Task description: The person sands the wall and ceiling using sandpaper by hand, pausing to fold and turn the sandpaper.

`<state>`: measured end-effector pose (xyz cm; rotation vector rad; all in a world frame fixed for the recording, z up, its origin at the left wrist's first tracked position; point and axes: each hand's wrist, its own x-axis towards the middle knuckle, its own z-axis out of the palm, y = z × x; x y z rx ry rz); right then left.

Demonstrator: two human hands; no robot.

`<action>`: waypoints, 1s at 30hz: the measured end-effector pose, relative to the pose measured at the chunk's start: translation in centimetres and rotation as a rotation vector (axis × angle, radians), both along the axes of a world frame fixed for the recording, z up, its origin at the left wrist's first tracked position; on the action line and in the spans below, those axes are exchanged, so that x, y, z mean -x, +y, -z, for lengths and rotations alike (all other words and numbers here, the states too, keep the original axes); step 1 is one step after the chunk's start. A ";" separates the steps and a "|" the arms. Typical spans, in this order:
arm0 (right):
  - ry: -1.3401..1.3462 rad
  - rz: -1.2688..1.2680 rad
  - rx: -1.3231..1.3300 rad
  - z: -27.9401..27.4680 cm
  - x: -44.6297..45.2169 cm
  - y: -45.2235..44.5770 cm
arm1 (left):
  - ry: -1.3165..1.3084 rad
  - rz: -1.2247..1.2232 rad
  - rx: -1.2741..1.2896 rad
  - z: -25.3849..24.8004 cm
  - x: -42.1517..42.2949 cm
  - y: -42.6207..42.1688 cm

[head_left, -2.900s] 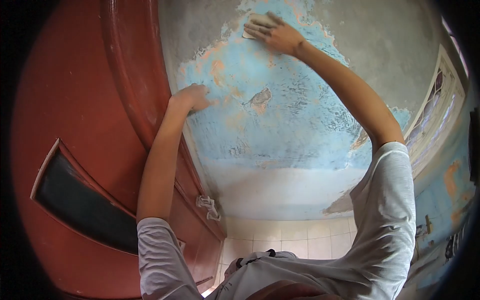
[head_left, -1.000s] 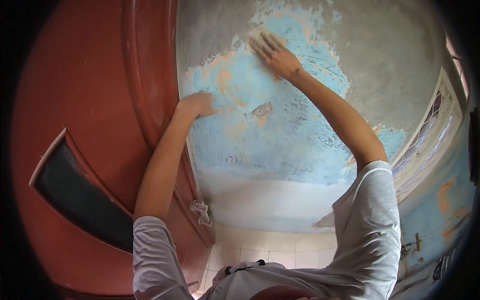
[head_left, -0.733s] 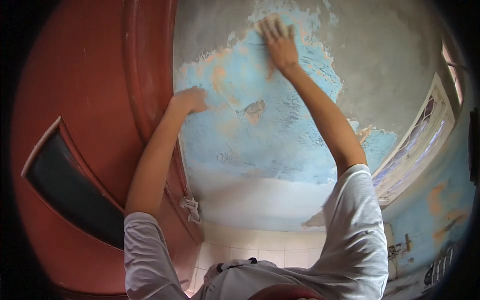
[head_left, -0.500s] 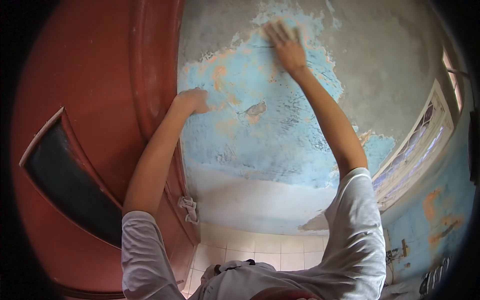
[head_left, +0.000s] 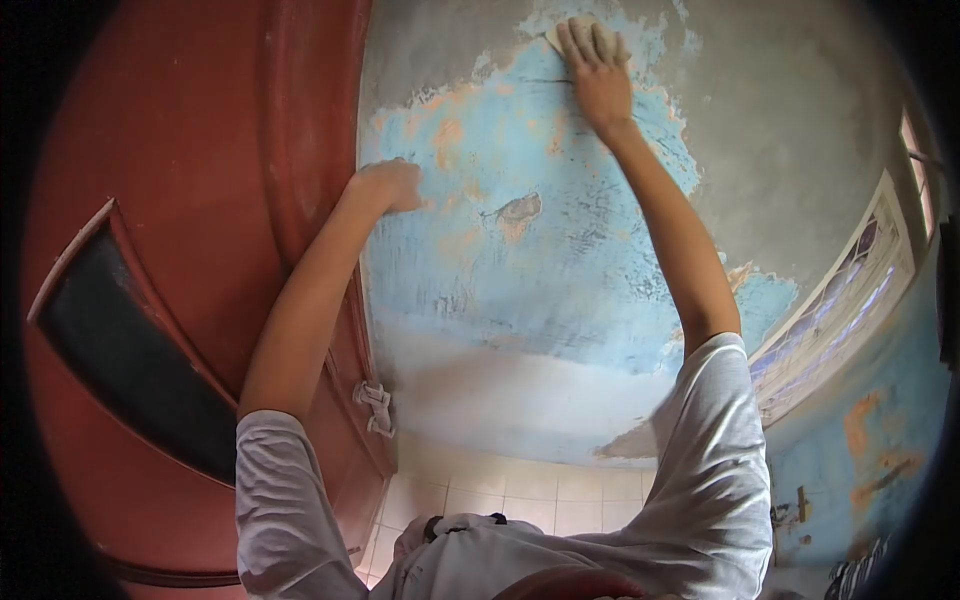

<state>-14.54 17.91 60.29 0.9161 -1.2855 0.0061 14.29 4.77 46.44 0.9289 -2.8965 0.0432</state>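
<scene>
High on a patchy wall of worn blue paint and grey plaster, my right hand presses a thin pale sheet that looks like sandpaper to the surface. Only an edge of the sheet shows past the fingers. My left hand is closed and rests at the wall's left side, beside the red door frame. Its fingers curl toward the wall, and whatever they may hold is hidden. A chipped grey spot lies in the blue area between both forearms.
A red door with a dark panel fills the left side. White fittings sit on the door's edge. At right is a window with a pale grille. Pale tiles are below, near my body.
My right hand has shifted a little to the right and up along the wall, and now shows more sharply. My left hand stays near the same spot by the door frame.
</scene>
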 end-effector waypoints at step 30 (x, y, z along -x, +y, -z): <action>0.060 -0.277 -0.658 0.9 0.6 0.7 | 0.217 0.043 0.147 0.8 1.1 -0.8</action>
